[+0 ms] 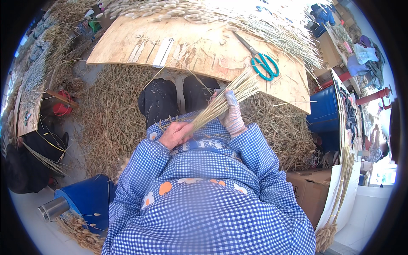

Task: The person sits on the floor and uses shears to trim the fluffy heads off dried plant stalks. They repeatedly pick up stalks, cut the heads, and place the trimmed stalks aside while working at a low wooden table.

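A bundle of dried grass stems (pixel 216 106) slants across my lap, its loose ends fanned toward the board's edge. Around its lower part my left hand (pixel 176 134) is closed, bare at the fingers. My right hand (pixel 232 113), in a striped covering, grips the stems higher up, near their fanned ends. Whether the bundle carries seed heads is hidden behind my left hand and sleeve. On the wooden board (pixel 197 47) before me lie scissors (pixel 261 62) with teal handles, just beyond the stem ends.
Bunny-tail grass (pixel 178 12) is heaped along the board's far side. Cut stalks (pixel 108 121) cover the floor around my legs. A blue barrel (pixel 323 108) and a cardboard box (pixel 309 188) stand at right, another blue drum (pixel 86 197) at lower left. A person in dark clothes (pixel 28 169) sits at left.
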Demonstrator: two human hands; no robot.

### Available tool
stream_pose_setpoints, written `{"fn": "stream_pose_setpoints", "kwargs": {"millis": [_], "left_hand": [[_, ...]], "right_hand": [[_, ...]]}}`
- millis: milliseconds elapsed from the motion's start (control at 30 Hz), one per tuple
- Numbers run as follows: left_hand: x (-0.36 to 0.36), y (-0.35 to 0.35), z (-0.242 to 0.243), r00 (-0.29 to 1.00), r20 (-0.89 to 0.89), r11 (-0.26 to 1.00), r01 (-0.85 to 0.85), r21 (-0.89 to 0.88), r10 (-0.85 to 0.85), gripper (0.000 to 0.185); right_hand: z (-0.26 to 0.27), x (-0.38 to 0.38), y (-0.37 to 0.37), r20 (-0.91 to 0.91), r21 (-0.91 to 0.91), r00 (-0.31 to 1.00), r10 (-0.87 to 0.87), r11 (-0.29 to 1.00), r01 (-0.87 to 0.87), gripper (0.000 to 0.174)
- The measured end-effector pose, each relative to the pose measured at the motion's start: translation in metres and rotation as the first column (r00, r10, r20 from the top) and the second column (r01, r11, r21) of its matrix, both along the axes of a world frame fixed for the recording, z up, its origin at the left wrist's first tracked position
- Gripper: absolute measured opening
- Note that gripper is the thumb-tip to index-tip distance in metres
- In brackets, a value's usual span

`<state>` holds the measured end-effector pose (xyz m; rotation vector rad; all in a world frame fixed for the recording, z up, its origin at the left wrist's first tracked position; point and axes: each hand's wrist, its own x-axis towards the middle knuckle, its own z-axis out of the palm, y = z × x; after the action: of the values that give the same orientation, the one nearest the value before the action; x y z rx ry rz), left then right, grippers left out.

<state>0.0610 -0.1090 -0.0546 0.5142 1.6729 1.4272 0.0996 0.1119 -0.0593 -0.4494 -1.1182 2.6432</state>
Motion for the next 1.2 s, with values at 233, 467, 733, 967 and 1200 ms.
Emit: {"fn": "stream_pose_setpoints", "kwargs": {"millis": [233, 467, 733, 967, 1200], "left_hand": [[0.0002, -0.0002, -0.002, 1.0, 0.0, 1.0, 0.001, 0.026, -0.001, 0.043], [-0.0013, -0.0011, -0.0009, 1.0, -0.007, 0.999, 0.009, 0.032, -0.009, 0.044], [-0.0029, -0.003, -0.004, 0.999, 0.032, 0.999, 0.011, 0.037, -0.013, 0.044], [-0.0029, -0.0038, -0.0059, 0.999, 0.038, 0.997, 0.012, 0.071, -0.015, 0.046], [-0.0034, -0.0047, -0.0051, 0.999, 0.046, 0.999, 0.011, 0.044, -0.013, 0.046]], "right_hand": [[-0.0002, -0.0002, 0.0, 0.008, 0.007, 1.0, 0.002, 1.0, -0.002, 0.043], [-0.0008, -0.0001, 0.0005, 0.006, 0.011, 1.0, 0.025, 1.0, -0.025, 0.045], [-0.0032, -0.0005, 0.002, 0.029, 0.021, 0.999, 0.042, 0.999, -0.042, 0.047], [-0.0017, -0.0009, 0.0017, 0.031, 0.034, 0.998, 0.046, 0.998, -0.047, 0.048], [-0.0012, -0.0003, 0.0019, 0.012, 0.028, 0.997, 0.077, 0.997, -0.077, 0.049]]}}
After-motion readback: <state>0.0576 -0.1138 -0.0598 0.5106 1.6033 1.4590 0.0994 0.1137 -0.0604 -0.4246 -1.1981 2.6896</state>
